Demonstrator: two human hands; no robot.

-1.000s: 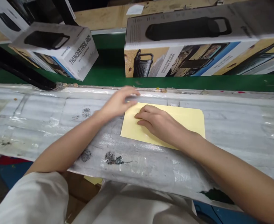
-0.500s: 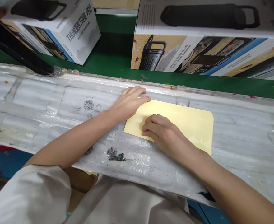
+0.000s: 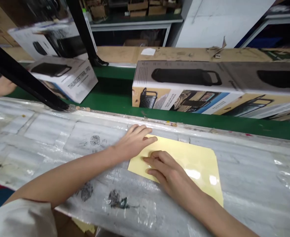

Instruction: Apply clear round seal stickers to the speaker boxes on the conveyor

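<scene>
A glossy yellow sheet [image 3: 201,161] lies on the plastic-covered bench, with bright reflections and faint round outlines on its right part. At its upper left corner my left hand [image 3: 135,141] rests with fingers stretched out, the thumb over the sheet's edge. My right hand [image 3: 167,171] is over the sheet's left part, fingers bent and the thumb a little apart from the forefinger. Nothing shows between those fingertips. The right forearm covers the sheet's lower edge.
Behind the bench runs a green conveyor belt [image 3: 115,95] carrying printed boxes [image 3: 85,82] on the left and more boxes [image 3: 184,98] on the right. A black post [image 3: 36,82] slants across the left. Another person's hand [image 3: 3,89] is beside it.
The view has tilted up, showing shelving behind the belt. My right thumb and forefinger have spread apart slightly. My left hand stays on the sheet's corner.
</scene>
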